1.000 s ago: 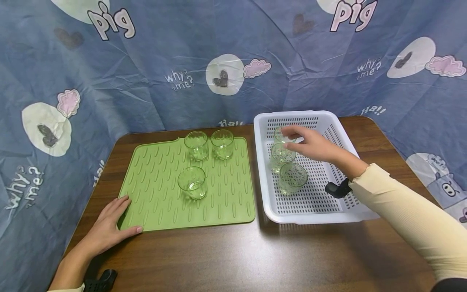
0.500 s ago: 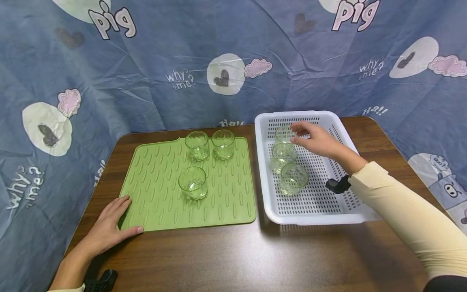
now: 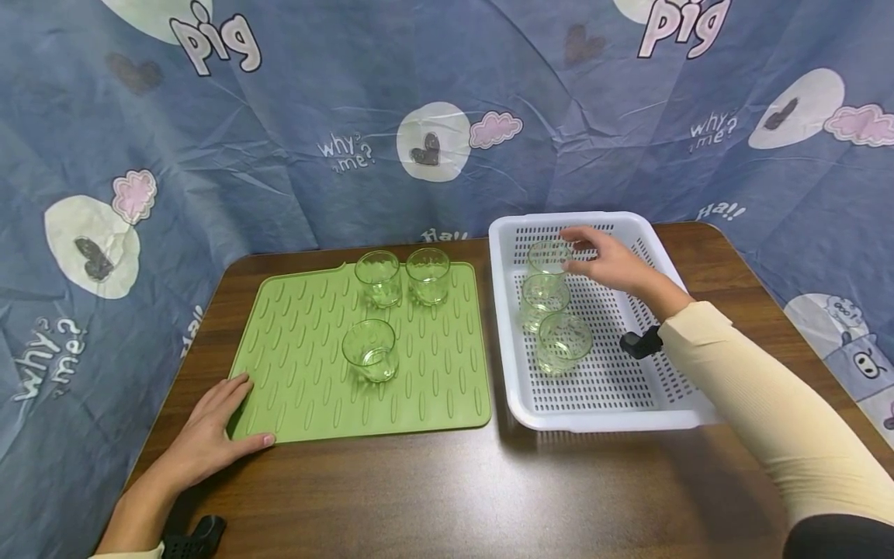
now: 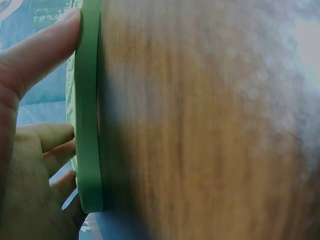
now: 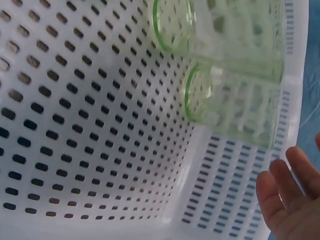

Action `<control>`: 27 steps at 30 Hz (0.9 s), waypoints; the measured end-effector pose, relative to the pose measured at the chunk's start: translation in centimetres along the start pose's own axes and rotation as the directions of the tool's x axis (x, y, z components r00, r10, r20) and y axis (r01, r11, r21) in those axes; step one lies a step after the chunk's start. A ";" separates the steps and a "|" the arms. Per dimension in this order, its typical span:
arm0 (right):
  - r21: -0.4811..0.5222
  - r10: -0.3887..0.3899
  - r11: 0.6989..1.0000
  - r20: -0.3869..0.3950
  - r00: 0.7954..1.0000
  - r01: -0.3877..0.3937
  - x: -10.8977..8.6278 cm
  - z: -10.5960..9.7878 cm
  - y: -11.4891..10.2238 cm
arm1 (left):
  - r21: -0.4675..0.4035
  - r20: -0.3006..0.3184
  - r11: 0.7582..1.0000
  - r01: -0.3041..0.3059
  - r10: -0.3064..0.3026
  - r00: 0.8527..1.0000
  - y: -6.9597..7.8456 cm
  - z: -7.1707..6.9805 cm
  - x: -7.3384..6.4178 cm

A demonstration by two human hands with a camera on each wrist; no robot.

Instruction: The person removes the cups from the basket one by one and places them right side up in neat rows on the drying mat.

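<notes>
My right hand [image 3: 609,262] hovers over the white perforated basket [image 3: 513,388], its fingers loosely bent beside the rim of the far green-tinted glass [image 3: 549,256]. In the right wrist view the fingers [image 5: 287,185] sit apart from the glass wall; the thumb is out of sight there. A middle glass [image 3: 545,299] and a near glass [image 3: 563,345] stand in a row with it along the basket's left side. My left hand [image 3: 204,439] rests on the near left corner of the green ribbed mat [image 3: 300,365], thumb on its front edge.
On the mat stand three more glasses: one at the back [image 3: 379,278], another beside it [image 3: 428,276], and one nearer the middle [image 3: 370,351]. The wooden table [image 3: 433,497] runs in front of mat and basket. A printed blue cloth [image 3: 293,178] hangs behind.
My right hand has drawn a little to the right and back, so more of the far glass shows. The left hand and all the glasses have stayed in place.
</notes>
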State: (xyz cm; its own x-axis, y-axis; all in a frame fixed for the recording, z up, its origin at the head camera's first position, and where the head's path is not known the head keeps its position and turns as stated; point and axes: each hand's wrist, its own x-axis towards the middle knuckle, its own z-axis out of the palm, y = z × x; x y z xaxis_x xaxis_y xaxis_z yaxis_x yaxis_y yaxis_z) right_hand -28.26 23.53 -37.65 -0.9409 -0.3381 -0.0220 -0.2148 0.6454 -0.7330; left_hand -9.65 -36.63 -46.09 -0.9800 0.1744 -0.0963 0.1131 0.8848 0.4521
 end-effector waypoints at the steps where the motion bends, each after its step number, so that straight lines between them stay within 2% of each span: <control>1: 0.007 -0.001 1.000 0.007 1.000 0.001 0.2 0.0 0.2 | -0.001 -0.001 1.000 0.000 0.000 1.000 0.0 0.0 0.0; 16: 0.118 0.047 0.991 0.148 0.988 -0.065 2.2 0.3 2.0 | 0.014 -0.018 1.000 -0.003 0.003 1.000 -0.1 0.0 0.1; 20: 0.124 0.045 0.990 0.164 0.985 -0.066 2.4 0.3 2.1 | 0.013 -0.019 1.000 -0.002 0.002 1.000 -0.1 0.0 0.1; 27: 0.111 -0.004 0.994 0.214 0.977 -0.020 2.4 0.7 2.2 | 0.013 -0.009 1.000 0.007 -0.007 1.000 -0.1 0.0 0.0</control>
State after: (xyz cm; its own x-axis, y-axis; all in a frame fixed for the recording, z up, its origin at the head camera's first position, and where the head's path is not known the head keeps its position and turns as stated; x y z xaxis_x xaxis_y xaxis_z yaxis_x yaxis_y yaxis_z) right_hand -30.79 23.63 -39.77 -0.8620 -0.4796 -0.1643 -0.1650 0.5719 -0.8035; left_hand -9.70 -36.71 -46.18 -0.9822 0.1642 -0.0910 0.1083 0.8914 0.4401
